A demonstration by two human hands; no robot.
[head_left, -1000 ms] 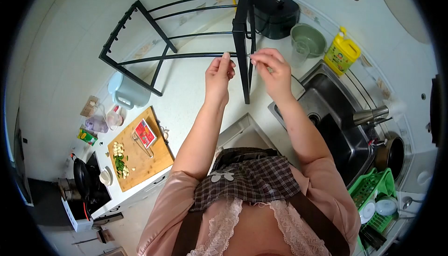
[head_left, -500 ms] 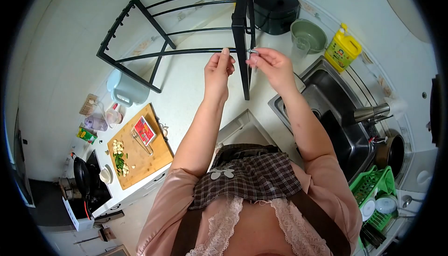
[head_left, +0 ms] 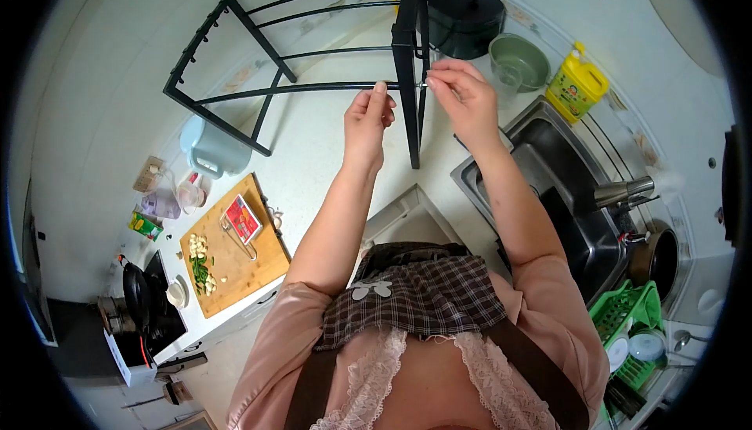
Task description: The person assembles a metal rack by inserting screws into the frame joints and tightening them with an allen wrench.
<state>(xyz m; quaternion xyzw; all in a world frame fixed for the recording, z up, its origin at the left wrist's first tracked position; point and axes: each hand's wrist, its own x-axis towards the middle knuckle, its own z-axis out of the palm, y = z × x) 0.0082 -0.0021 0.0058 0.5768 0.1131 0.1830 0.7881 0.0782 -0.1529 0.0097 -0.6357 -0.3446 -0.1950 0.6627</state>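
A black rack (head_left: 404,62) is on the white desk (head_left: 309,144). The person's left hand (head_left: 366,122) is closed on its bar (head_left: 313,88), right beside a leg. On the leg's other side, the right hand (head_left: 472,105) pinches a shiny bit (head_left: 421,84), too small to name. A wooden board (head_left: 247,277) is to the left, and a sink (head_left: 560,152) is to the right.

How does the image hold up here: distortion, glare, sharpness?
Head view: wide-angle distortion with black corners; bright highlights on the steel faucet; black rack fairly sharp; silvery part at the right hand too small to make out clearly.
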